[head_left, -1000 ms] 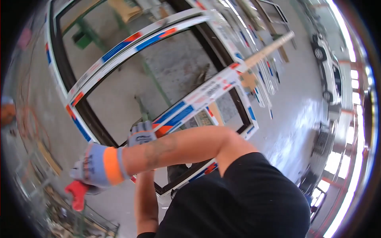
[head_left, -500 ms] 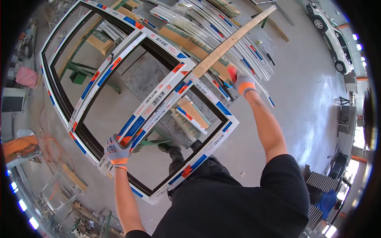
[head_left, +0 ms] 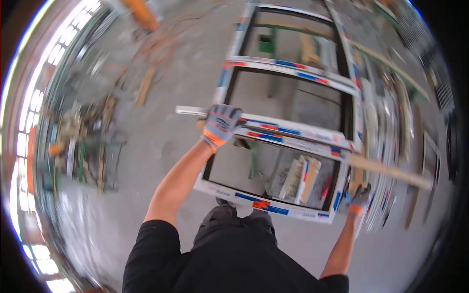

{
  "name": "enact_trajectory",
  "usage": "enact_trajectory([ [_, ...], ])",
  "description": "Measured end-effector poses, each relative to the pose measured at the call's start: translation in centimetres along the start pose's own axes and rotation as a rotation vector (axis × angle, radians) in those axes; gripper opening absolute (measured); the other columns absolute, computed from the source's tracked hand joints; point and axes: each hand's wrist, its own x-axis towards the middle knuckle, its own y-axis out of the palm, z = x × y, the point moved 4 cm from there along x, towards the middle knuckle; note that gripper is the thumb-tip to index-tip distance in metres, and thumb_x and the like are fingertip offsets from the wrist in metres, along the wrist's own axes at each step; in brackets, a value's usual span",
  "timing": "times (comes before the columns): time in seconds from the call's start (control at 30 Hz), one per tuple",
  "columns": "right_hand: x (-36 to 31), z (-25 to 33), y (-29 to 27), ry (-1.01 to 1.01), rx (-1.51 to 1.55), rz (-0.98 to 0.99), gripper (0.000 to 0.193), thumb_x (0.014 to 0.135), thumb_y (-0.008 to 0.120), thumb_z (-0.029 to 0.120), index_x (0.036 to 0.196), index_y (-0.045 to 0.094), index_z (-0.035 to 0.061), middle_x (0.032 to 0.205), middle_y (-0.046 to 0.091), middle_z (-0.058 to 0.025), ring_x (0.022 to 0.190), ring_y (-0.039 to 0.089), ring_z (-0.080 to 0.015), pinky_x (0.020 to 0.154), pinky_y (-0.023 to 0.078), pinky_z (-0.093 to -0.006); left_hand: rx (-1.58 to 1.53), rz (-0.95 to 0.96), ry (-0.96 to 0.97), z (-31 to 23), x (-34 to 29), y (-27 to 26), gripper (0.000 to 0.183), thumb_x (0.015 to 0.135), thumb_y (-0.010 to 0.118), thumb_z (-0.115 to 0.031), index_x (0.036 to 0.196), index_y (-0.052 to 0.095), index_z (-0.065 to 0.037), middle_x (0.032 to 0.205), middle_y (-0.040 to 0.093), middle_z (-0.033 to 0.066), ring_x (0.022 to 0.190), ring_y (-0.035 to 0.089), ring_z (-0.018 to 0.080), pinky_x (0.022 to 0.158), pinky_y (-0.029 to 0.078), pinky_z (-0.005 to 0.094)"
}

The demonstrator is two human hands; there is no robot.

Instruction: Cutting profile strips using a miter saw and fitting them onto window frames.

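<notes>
A window frame point(head_left: 298, 128) of white profiles with blue and red protective film lies ahead of me, with dark inner edges. Alongside its near rail is a smaller framed panel point(head_left: 224, 188), closest to my body. My left hand point(head_left: 221, 128), in a grey and orange glove, grips the frame's left end where the two meet. A white strip point(head_left: 190, 111) juts out leftward beside that hand. My right hand point(head_left: 360, 199), gloved too, is low beside the panel's right side, below a wooden board point(head_left: 391, 170); blur hides its fingers. A small blue thing is by it.
Through the panel's opening show wrapped profile pieces point(head_left: 302, 180) and a red item point(head_left: 326, 188). Long white profiles point(head_left: 383, 146) lie at the right. A green stand point(head_left: 266, 43) shows beneath the frame. Racks with scrap point(head_left: 80, 141) stand at the left, and an orange hose point(head_left: 163, 41) lies on the floor.
My view has turned, so the frame now lies straighter ahead. My left hand stays on the frame's left end. My right hand has drawn lower, and the red thing at its fingers no longer shows there.
</notes>
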Motion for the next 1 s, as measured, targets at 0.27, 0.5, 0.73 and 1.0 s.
enact_trajectory([
  [0.27,-27.5,36.1,-1.9,-1.101,0.229,0.151,0.084,0.073,0.081,0.031,0.137,0.044,-0.0093,0.143,0.04,-0.0247,0.131,0.042,-0.0382,0.111,0.035,-0.0471,0.086,-0.341,-0.096,6.1,-22.6,-7.6,0.026,0.072,0.067,-0.032,0.094,0.063,-0.019,0.094,0.057,0.0004,0.089,0.059,0.0201,0.081,0.049,0.0379],
  [0.5,-53.2,52.4,4.5,-1.414,0.032,0.698,0.045,0.081,0.073,0.025,0.115,0.058,-0.0008,0.111,0.063,-0.0234,0.102,0.06,-0.042,0.089,0.048,-0.0476,0.106,-0.356,-0.231,16.1,-47.3,-11.1,0.026,0.071,0.064,-0.028,0.095,0.061,-0.016,0.093,0.055,0.0004,0.089,0.058,0.0175,0.078,0.052,0.0328],
  [0.73,-69.7,57.8,8.3,-1.306,0.069,1.055,0.033,0.088,0.071,0.026,0.11,0.066,0.0022,0.097,0.071,-0.0198,0.09,0.069,-0.0368,0.079,0.053,-0.0408,0.143,-0.131,-0.452,31.2,-67.7,-12.5,0.05,0.072,0.068,-0.038,0.113,0.062,-0.011,0.108,0.06,0.0078,0.106,0.06,0.0271,0.095,0.051,0.0431],
  [1.0,-80.2,72.0,17.9,-1.198,-0.014,1.16,0.035,0.09,0.068,0.033,0.104,0.066,0.002,0.085,0.069,-0.0162,0.074,0.067,-0.0327,0.071,0.053,-0.0391,-0.156,-0.295,-1.616,46.0,-86.7,-7.3,0.048,0.081,0.075,-0.028,0.12,0.06,-0.004,0.115,0.064,0.0167,0.11,0.059,0.0366,0.097,0.046,0.0437],
])
